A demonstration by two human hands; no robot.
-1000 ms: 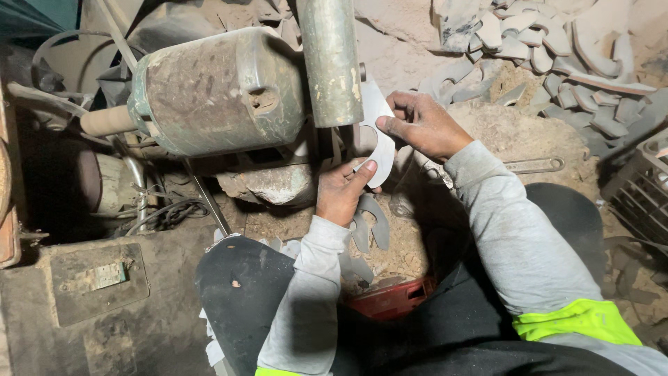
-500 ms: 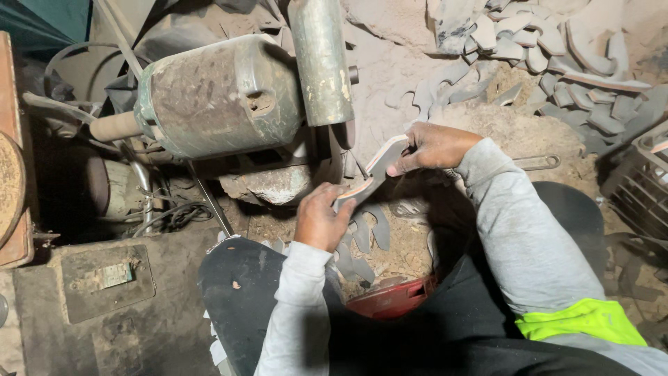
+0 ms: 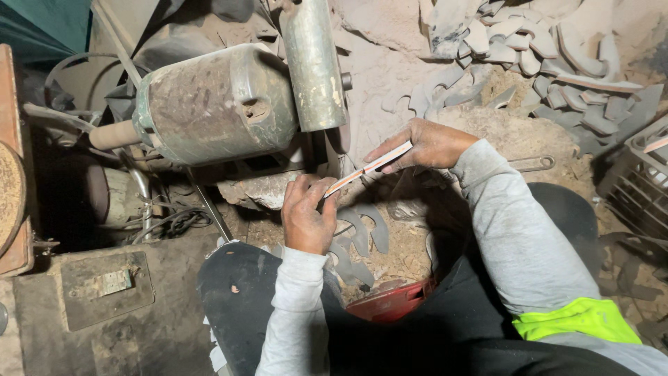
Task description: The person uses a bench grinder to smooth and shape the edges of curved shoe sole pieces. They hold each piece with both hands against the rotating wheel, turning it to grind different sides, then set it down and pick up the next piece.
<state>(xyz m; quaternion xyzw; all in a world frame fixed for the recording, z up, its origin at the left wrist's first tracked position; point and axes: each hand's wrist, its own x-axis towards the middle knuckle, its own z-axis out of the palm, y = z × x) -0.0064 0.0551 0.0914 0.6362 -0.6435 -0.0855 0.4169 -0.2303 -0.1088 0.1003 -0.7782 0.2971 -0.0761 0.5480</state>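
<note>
My left hand [image 3: 307, 214] and my right hand [image 3: 424, 145] each grip one end of a thin flat curved metal piece [image 3: 367, 168], seen edge-on with a pale face and an orange glint along its edge. It is held level just below and in front of the grinder's wheel guard [image 3: 314, 66]. The dusty green motor body [image 3: 212, 104] of the grinder lies to the left of my hands. Several curved grey metal blanks [image 3: 362, 233] lie on the ground beneath the held piece.
A heap of curved metal blanks [image 3: 550, 52] lies at the upper right. A dark crate [image 3: 637, 177] stands at the right edge. A red container [image 3: 390, 303] sits between my knees. Cables [image 3: 170, 223] and a metal plate [image 3: 104, 285] lie at the left.
The metal piece has come down from the wheel, turned from face-on to edge-on. Both hands dropped slightly and now hold it level between them.
</note>
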